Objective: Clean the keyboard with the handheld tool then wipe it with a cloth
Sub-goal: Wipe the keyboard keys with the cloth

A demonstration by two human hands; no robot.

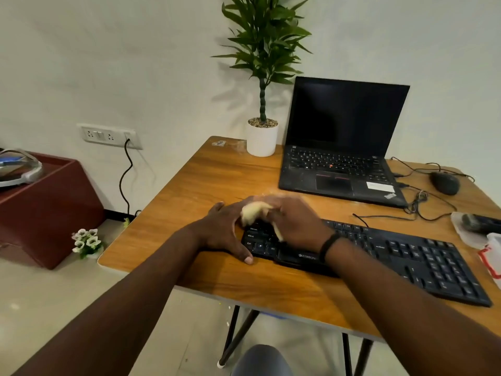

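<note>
Cloth (254,211), pale and soft, bunched under the right hand (295,221), whose fingers close round it over the keyboard (379,256) left end. Left hand (225,229) lies flat, fingers spread, bracing that end on the surface (217,172). Cloth looks light, limp; best gripped wadded.

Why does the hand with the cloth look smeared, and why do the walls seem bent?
In the head view, the right hand and the pale cloth are motion-blurred, while the left hand, keyboard and laptop stay sharp. The wide-angle lens stretches the edges, so the table looks skewed. The plant casts a soft shadow on the wall.
</note>
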